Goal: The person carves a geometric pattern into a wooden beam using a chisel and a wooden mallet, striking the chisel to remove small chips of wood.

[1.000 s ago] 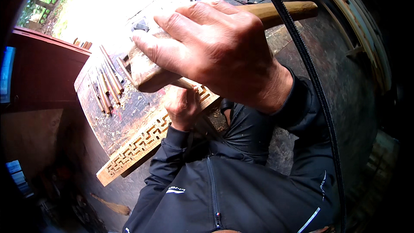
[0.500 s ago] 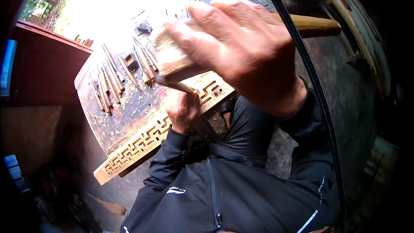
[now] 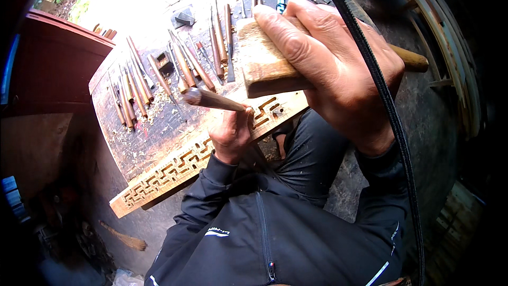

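Head view: left hand clenches tool handle, right hand clasps mallet; jacket bears white lettering.

The mallet on the right is wood, with streaky grain and worn smooth, and the near long board is bare, matt wood. The far tools have smooth wooden handles and metal blades, on a scratched, rough table. The jacket is smooth cloth.

black jacket | long sleeves | front zip | white stripes (slanting) | dark trousers
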Tool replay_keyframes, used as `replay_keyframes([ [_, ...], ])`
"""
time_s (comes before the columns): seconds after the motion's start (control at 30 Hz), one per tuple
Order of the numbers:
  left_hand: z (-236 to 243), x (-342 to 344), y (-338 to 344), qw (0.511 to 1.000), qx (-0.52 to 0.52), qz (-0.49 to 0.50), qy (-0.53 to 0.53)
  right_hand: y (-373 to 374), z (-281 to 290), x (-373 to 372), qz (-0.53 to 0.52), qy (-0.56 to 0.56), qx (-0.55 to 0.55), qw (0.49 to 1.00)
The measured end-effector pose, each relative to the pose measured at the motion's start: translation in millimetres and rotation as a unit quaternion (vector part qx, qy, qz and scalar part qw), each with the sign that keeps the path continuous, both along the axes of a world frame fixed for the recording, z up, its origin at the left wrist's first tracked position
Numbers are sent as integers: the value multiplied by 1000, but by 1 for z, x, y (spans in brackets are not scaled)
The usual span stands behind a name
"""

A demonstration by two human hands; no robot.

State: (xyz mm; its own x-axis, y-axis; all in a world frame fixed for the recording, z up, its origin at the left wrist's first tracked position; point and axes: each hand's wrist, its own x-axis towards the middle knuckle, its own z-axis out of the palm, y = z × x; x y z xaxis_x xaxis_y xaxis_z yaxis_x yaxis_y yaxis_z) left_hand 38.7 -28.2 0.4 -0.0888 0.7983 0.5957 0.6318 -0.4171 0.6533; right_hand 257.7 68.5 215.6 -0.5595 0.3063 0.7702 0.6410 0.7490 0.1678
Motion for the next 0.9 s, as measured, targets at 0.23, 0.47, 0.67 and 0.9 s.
replay_keyframes([
  [0.23, -13, -7, 2, 994, 20, -19, 102, 17, 17, -6, 37, -44, 64, 996],
  [0.47, -14, -5, 3, 995, 4, -29, 97, -14, 19, -35, 53, 83, -44, 994],
  [0.67, 2, -4, 9, 995, 60, -39, 68, 9, 11, -28, 5, 27, 98, 995],
  [0.9, -4, -2, -4, 986, -65, -20, -151, -11, -1, 23, -108, 4, 3, 994],
])
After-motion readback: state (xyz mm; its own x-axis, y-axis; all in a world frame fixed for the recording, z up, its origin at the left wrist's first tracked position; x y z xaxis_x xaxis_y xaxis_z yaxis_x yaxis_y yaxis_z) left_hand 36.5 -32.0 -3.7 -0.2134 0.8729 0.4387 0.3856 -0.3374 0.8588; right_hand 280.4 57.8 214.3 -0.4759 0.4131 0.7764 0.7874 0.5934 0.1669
